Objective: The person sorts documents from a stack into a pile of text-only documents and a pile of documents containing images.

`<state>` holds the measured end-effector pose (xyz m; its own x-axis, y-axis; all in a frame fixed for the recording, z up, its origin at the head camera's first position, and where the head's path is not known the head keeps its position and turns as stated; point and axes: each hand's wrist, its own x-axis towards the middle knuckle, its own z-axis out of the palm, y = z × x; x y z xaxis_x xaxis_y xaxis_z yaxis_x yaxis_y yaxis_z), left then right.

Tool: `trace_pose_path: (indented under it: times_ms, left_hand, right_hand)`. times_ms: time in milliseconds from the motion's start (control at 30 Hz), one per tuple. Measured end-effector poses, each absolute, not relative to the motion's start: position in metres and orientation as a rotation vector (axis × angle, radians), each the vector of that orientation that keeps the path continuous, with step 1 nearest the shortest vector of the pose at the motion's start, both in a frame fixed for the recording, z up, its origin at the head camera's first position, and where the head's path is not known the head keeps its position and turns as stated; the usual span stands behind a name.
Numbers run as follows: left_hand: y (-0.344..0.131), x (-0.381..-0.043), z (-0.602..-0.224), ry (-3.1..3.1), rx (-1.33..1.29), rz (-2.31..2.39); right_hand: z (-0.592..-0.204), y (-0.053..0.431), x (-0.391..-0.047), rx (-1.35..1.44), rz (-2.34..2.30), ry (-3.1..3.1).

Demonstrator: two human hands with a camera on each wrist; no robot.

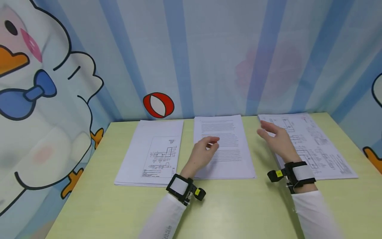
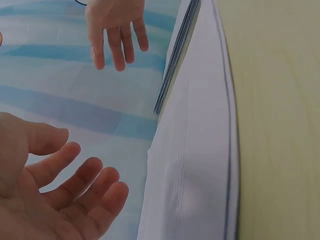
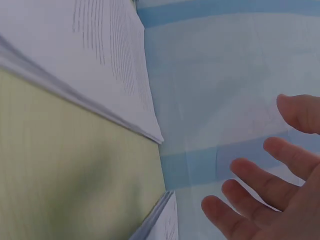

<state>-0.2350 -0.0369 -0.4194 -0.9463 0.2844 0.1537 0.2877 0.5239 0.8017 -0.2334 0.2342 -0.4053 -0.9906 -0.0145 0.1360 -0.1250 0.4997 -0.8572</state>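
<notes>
Three stacks of paper lie side by side along the far edge of one pale yellow tabletop (image 1: 235, 205), with a bare strip between each pair. The left stack (image 1: 140, 149) shows one framed technical drawing toward the lower right of its top sheet. The middle stack (image 1: 232, 146) carries lines of printed text, and the right stack (image 1: 322, 146) several line drawings.

Two hands reach over the paper, both in the air. The left hand (image 1: 201, 154) hovers over the left edge of the middle stack, its fingers loosely bent and its grasp empty. The right hand (image 1: 277, 141) is above the left edge of the right stack, thumb and fingers spread apart and likewise empty. In the left wrist view, four fingers of the right hand point downward.

Each wrist wears one black band, two in all, each with one yellow mark on its small black device. Two white sleeves cover the forearms. Behind the tabletop hangs a blue striped curtain (image 1: 215, 66) with one red-and-white ball (image 1: 158, 105) printed on it.
</notes>
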Motion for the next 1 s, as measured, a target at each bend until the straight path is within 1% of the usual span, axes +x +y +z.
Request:
trace_pose_path:
  times_ms: [200, 400, 700, 1000]
  left_hand:
    - [0.014, -0.228, -0.428, -2.798, -0.58, -1.572]
    - [0.052, -0.22, -0.435, -2.849, -0.587, -1.629]
    - [0.098, -0.204, -0.447, -2.82, -0.608, -1.856]
    - [0.126, -0.195, -0.447, -2.819, -0.487, -2.0]
  right_hand:
    - [-0.41, 0.266, -0.226, 0.082, 1.447, -2.653]
    - [-0.416, 0.286, -0.224, 0.003, 1.341, -2.713]
    - [-0.422, 0.328, -0.219, -0.164, 1.168, -2.872]
    - [-0.428, 0.368, -0.211, -0.314, 1.121, -2.936]
